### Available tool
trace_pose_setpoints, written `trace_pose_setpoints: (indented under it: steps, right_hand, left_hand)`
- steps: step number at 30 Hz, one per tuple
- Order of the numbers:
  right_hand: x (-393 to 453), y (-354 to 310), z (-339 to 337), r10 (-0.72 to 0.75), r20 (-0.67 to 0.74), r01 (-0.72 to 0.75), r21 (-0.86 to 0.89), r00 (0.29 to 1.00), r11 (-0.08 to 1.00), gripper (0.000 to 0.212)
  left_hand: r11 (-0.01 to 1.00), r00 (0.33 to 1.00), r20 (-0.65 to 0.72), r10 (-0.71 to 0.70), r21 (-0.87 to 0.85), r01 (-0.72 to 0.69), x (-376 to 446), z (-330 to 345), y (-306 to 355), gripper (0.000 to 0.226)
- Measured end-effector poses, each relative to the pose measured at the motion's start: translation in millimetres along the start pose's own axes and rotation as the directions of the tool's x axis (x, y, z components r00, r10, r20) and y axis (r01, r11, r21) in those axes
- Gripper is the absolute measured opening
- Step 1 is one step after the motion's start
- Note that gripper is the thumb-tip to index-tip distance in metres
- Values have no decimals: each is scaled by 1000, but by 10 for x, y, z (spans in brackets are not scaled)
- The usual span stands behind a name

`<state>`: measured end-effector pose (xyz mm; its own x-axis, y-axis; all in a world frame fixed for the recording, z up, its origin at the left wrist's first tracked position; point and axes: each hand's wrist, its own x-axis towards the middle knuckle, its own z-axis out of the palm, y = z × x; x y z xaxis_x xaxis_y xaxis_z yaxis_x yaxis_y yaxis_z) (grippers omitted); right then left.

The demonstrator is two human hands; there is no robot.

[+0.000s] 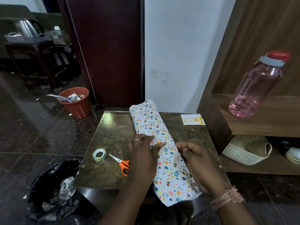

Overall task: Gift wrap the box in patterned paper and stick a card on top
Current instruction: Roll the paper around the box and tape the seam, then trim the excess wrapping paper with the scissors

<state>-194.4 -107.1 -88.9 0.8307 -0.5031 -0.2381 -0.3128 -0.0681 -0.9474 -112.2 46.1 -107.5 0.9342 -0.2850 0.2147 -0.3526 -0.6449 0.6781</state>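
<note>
White egg-patterned paper (164,148), orange scissors (121,163)

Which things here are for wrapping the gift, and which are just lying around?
For the job: patterned paper around the box, under the left hand and right hand; tape roll; scissors; birthday card.

Lying about: pink bottle, white basket, orange bin, kettle.

white card (192,119), gold script reading "Happy Birthday"

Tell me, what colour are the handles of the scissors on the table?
Orange. The scissors lie beside the tape roll; the head view shows them.
</note>
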Motion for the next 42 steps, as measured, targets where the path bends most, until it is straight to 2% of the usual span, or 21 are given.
trace_pose_setpoints:
  steps: [2, 4, 8, 12, 16, 20, 22, 24, 26, 28, 33, 36, 42]
  right_hand:
    - [45, 65, 27, 23, 4, -23, 73, 1000, 997, 36]
    - [67, 81, 57, 0, -16, 1, 98, 1000, 995, 36]
    - [76, 41, 63, -110, -47, 110, 14, 993, 994, 35]
    - [97, -6, -6, -181, 13, 182, -77, 983, 980, 39]
    - [53, -78, -16, -262, 36, 265, -130, 964, 955, 41]
    - [45, -109, -61, -299, -107, 290, -95, 948, 952, 33]
    - [85, -102, -113, -294, -166, 293, -32, 941, 956, 31]
    - [121, -85, -156, -291, -195, 300, 19, 937, 954, 28]
    - [131, -80, -173, -302, -199, 314, 31, 932, 949, 27]
    - [107, -100, -152, -320, -182, 332, 39, 930, 942, 26]
    - [7, -127, -101, -356, -117, 361, 19, 927, 932, 26]
    - [-67, -128, -120, -365, -114, 368, 14, 924, 930, 26]
    - [-279, -187, -151, -375, -154, 390, 80, 914, 917, 26]
  left_hand:
    - [996, 996, -35, 85, 6, -85, -9, -1, -10, 29]
    - [989, 993, -17, 115, -94, -116, -43, -17, 22, 28]
    - [977, 990, 108, 96, -201, -73, -48, -41, 35, 36]
    - [966, 972, 214, 96, -257, -39, 2, -84, -54, 51]
    - [972, 984, 158, 78, -232, -40, 58, -176, -123, 48]
    - [997, 999, 35, -26, -68, 29, 56, -464, -122, 57]
    - [996, 999, 28, -18, 87, 15, -32, -623, -173, 46]
    - [921, 993, 99, 62, 379, -95, -114, -694, -266, 29]
    - [838, 969, 245, 11, 526, -142, -154, -693, -312, 23]
    - [848, 944, 325, -59, 515, -124, -158, -693, -304, 27]
    - [879, 939, 336, -77, 468, -96, -160, -660, -267, 27]
    - [910, 945, 323, -47, 403, -93, -239, -679, -204, 19]
    - [970, 968, 249, 2, 235, -63, -287, -714, -143, 21]
